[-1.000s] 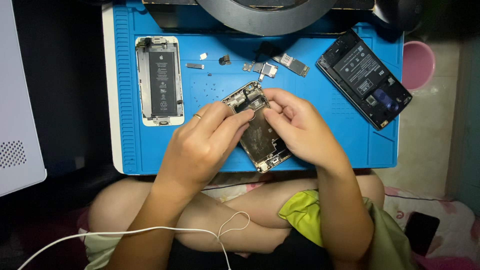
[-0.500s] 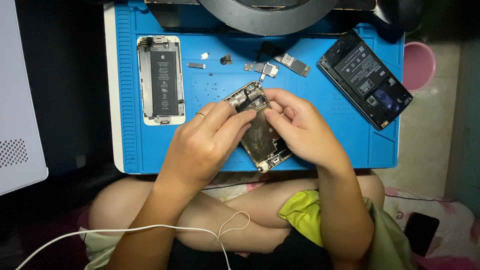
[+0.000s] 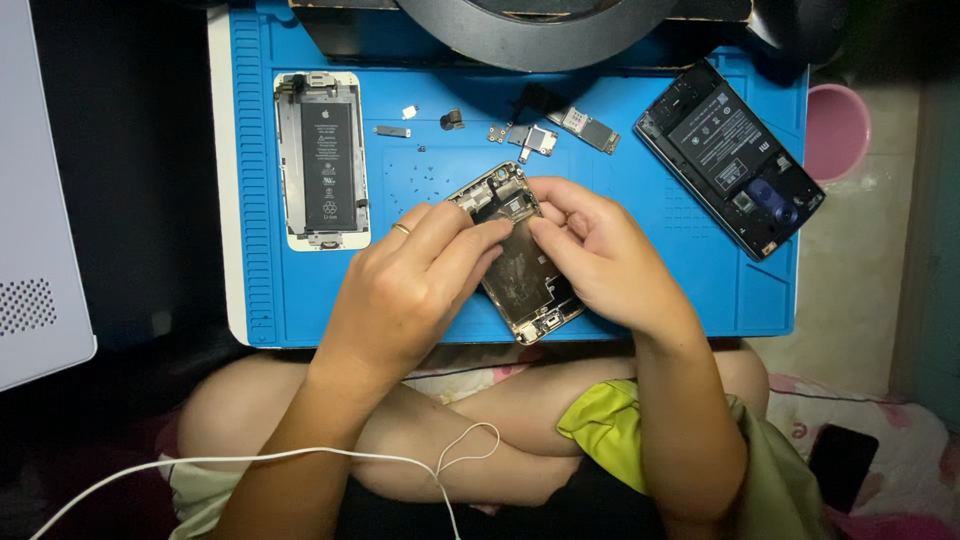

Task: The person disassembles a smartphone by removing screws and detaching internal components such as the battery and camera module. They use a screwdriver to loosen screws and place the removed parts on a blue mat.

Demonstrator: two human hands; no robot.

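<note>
While the crossed legs (image 3: 400, 440) fill the bottom of the head view, a white cable (image 3: 300, 458) loops over them and a yellow-green cloth (image 3: 605, 430) lies by the right forearm. Up from there, both hands meet over the blue mat (image 3: 640, 290) on the desk. Left hand (image 3: 410, 290), ring on one finger, is curled, its fingertips pressing on the near side of the phone frame (image 3: 520, 270). Right hand (image 3: 600, 255) is curled too, thumb and fingertips pinching at the frame's middle, right against the left fingertips. That gutted frame sits tilted on the mat's centre, top end pointing up-left, bottom end poking out near the mat's front edge.

Further out, left side: a white phone (image 3: 322, 160) lies face down and opened, battery showing, upright and well apart from the hands. Beyond the frame, small parts (image 3: 545, 135) are scattered in a loose row, metal shields and tiny brackets. To the right, a black phone (image 3: 730, 155) with its back off lies at a slant near the mat's corner. Past it, off the mat, a pink cup (image 3: 838, 130). At the very top, a dark ring (image 3: 540, 25) overhangs the mat.
</note>
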